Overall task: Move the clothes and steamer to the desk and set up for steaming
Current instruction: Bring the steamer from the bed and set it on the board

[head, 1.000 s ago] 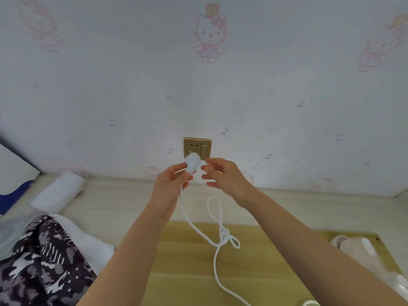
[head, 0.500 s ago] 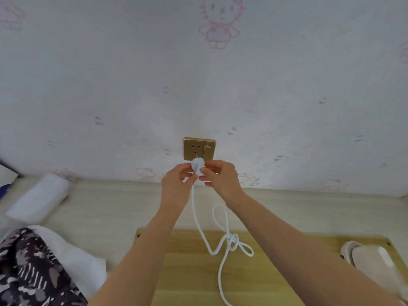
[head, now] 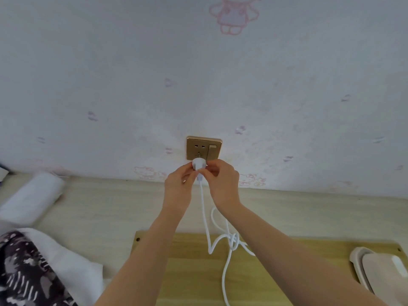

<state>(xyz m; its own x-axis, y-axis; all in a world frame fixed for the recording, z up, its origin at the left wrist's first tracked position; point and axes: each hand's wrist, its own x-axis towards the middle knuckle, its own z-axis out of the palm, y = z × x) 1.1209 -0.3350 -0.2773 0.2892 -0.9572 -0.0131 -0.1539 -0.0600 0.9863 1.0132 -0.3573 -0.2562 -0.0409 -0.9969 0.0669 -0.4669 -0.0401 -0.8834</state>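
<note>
Both my hands pinch a white plug (head: 199,163) just under the gold wall socket (head: 203,148); its prong touches the socket's lower holes. My left hand (head: 179,186) grips the plug from the left, my right hand (head: 221,183) from the right. The white cord (head: 223,244) hangs down from the plug, knotted in a loop over the yellow wooden board (head: 198,274), and runs off the bottom edge. The cream steamer (head: 379,272) lies at the right end of the board. Dark patterned clothes (head: 24,274) with white fabric sit at bottom left.
A white roll (head: 33,196) lies on the pale desk (head: 99,213) at left. The wall with pink cartoon wallpaper (head: 198,74) rises straight behind the desk. The socket plate has a rocker switch (head: 212,150) on its right half.
Both hands have carried the plug up and closer to the wall, from below the socket to right against its lower holes. The view has shifted nearer to the wall.
</note>
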